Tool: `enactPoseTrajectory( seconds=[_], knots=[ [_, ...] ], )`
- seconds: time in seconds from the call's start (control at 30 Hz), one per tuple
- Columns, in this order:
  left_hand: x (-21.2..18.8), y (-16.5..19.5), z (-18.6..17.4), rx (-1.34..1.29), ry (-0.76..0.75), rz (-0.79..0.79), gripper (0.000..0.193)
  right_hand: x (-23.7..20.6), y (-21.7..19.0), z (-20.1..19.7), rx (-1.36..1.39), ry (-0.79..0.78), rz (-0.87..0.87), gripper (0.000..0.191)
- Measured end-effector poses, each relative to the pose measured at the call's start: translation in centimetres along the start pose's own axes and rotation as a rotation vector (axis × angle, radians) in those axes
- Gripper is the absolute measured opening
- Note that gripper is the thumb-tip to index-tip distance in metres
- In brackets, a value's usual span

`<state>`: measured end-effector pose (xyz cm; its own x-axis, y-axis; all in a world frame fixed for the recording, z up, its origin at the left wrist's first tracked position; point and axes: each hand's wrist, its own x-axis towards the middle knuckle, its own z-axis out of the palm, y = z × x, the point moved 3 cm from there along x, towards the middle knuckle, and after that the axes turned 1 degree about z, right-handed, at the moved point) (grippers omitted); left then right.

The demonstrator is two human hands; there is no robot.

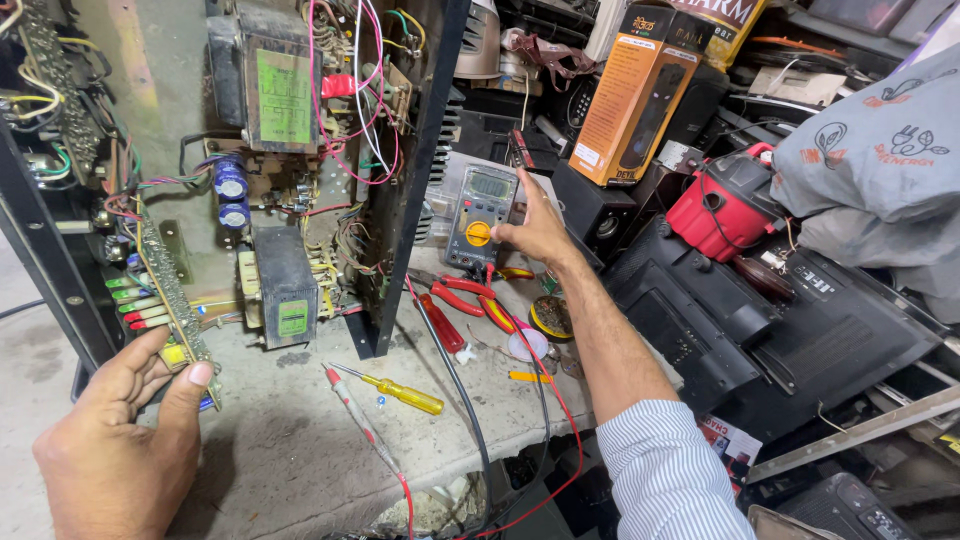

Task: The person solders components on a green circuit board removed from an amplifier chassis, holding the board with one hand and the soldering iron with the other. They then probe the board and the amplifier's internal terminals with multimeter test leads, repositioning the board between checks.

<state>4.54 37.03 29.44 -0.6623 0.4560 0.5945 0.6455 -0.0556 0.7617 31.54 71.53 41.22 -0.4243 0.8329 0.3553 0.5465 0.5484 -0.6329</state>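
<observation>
My left hand (120, 440) pinches the lower end of a green circuit board (170, 290) that sticks out of the open chassis (300, 170), thumb on its front edge. My right hand (540, 228) reaches across the bench, fingers spread, touching the right side of a grey and yellow multimeter (480, 215) that leans against the chassis heat sink. Inside the chassis are two transformers (280, 285), blue capacitors (231, 190) and red and white wiring. A red test probe (352, 405) lies on the concrete bench near a yellow-handled screwdriver (405, 393).
Red-handled pliers (455, 300) and a tape roll (550, 318) lie beside my right forearm. Black and red leads trail off the bench's front edge. An orange box (630, 95), a black speaker (600, 215), a red device (725, 205) and a flat black panel (780, 330) crowd the right.
</observation>
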Motion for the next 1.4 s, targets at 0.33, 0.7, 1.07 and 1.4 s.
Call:
enactPoseTrajectory(
  seconds=[0.33, 0.7, 1.07, 1.4],
  knots=[
    [-0.4, 0.6, -0.1, -0.178, 0.011, -0.076, 0.045, 0.8, -0.2, -1.2, -0.152, 0.13, -0.064, 0.097],
    [-0.9, -3.0, 1.2, -0.373, 0.008, -0.016, 0.046, 2.0, 1.0, -0.6, -0.105, 0.182, -0.078, 0.074],
    [-0.8, -3.9, 1.6, -0.4, 0.003, 0.002, 0.044, 1.9, 1.5, -0.9, -0.091, 0.152, -0.036, 0.076],
    [-1.0, -3.9, 1.5, -0.36, 0.008, -0.007, 0.044, 1.8, 1.1, -0.9, 0.208, 0.089, -0.042, 0.079]
  ],
)
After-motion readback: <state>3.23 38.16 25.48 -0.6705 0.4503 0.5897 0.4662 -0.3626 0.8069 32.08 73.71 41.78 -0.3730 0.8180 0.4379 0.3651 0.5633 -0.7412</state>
